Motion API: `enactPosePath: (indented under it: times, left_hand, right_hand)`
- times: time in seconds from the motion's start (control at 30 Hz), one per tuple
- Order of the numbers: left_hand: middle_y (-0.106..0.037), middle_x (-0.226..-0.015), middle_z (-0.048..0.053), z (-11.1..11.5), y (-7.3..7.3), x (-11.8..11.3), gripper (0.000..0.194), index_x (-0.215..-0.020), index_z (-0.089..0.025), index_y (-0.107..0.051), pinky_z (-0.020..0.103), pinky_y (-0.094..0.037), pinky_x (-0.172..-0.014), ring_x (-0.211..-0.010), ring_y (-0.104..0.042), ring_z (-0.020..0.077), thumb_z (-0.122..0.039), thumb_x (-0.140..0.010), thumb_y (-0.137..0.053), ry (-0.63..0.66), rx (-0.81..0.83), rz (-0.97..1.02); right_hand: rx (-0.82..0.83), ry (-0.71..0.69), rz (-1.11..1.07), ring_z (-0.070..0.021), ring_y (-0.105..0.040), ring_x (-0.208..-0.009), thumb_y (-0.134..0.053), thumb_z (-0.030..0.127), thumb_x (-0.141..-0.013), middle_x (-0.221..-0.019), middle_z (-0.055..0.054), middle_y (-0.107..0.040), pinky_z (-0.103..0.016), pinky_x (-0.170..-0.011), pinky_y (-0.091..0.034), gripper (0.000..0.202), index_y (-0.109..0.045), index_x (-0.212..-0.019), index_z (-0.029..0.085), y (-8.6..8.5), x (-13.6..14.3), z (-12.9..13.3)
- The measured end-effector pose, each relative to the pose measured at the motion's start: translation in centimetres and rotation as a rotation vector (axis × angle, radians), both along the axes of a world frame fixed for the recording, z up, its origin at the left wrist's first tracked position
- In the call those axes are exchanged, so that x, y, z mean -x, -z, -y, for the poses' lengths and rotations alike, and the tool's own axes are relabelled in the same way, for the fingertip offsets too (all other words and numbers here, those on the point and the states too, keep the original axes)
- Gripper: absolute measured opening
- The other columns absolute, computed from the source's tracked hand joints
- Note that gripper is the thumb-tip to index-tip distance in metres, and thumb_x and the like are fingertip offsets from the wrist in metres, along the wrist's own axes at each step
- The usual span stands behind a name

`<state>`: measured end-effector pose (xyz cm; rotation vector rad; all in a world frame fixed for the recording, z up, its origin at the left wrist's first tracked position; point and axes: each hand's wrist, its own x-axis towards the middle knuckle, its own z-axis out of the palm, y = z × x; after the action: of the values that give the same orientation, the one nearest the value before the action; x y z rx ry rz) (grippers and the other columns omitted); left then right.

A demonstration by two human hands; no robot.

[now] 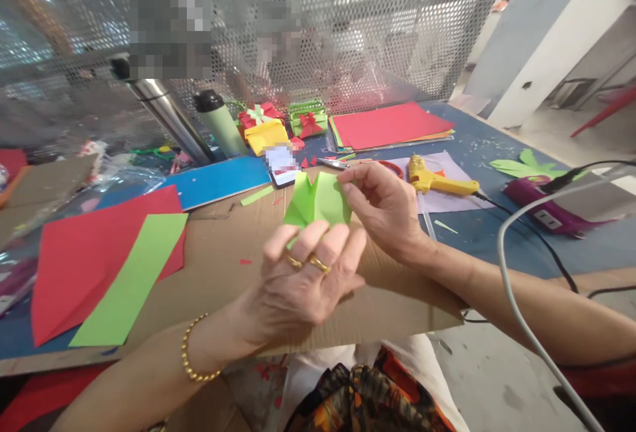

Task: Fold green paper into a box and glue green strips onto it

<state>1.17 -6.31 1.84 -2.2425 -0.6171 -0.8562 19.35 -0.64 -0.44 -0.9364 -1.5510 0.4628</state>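
Observation:
A small piece of light green folded paper (332, 199) is held up between both hands over the cardboard. My left hand (311, 273), with two gold rings, curls its fingers round the paper's lower edge; its fingertips are hidden behind the knuckles. At the paper's upper right corner, my right hand (387, 210) pinches the edge between thumb and index finger. A crease with a V-shaped notch at the top runs down the paper's middle. Under the hands lies a brown cardboard sheet (213, 273).
Left lie a green strip (134, 279), red paper (64, 253) and a blue board (228, 180). Behind are a phone (279, 165), two bottles (169, 117) and small paper bags (267, 136). A yellow glue gun (442, 181), red sheets (392, 126) and a purple power strip (541, 203) sit right.

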Motion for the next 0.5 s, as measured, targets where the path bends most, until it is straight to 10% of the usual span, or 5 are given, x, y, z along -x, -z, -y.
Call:
enactPosePath:
  times: [0.27, 0.5]
  left_hand:
    - [-0.080, -0.097, 0.007, -0.7, 0.2, 0.1, 0.018, -0.110, -0.016, -0.072, 0.039, -0.039, -0.092, -0.098, -0.070, 0.0239, -0.011, -0.094, -0.065, -0.155, -0.084, 0.045]
    - [-0.079, -0.094, 0.007, -2.4, 0.2, 1.1, 0.019, -0.114, -0.019, -0.069, 0.044, -0.039, -0.091, -0.089, -0.069, 0.0234, -0.012, -0.099, -0.061, -0.173, -0.014, 0.142]
  right_hand:
    - [0.032, -0.150, -0.034, -0.0133, -0.070, -0.069, -0.061, 0.034, -0.101, -0.076, 0.002, -0.068, -0.028, -0.068, -0.055, 0.014, -0.063, -0.102, 0.021, -0.5, -0.1, 1.2]
    - [-0.325, -0.310, 0.261, -0.0137, -0.072, -0.078, -0.053, 0.012, -0.098, -0.088, -0.003, -0.074, -0.027, -0.074, -0.056, 0.018, -0.064, -0.110, 0.021, -1.0, -0.2, 2.6]
